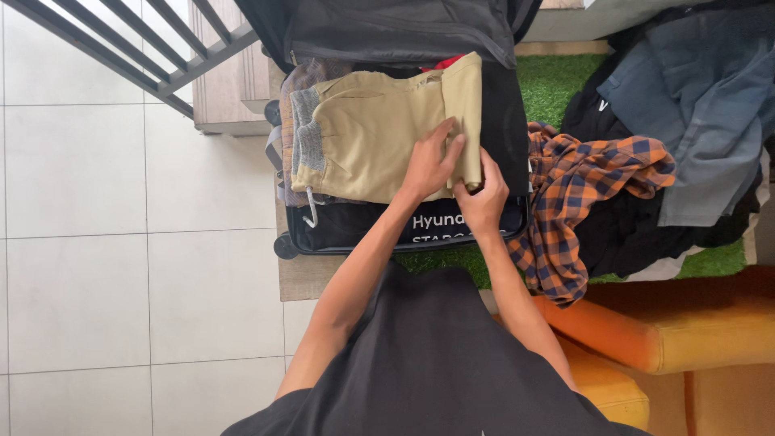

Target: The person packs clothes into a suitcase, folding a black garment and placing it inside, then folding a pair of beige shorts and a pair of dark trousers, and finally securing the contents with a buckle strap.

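Khaki trousers [367,133] are folded on top of the open black suitcase [504,121] — the left hand [432,165] pressed flat, fingers together, the right hand [483,194] pinched on the folded edge. Released carelessly, the fold would likely spring open — toward the plaid shirt [581,194].

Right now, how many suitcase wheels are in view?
1: a black wheel at the suitcase's near-left corner, by the white floor tiles. The other wheels may be hidden under the suitcase or behind the left hand and right hand.
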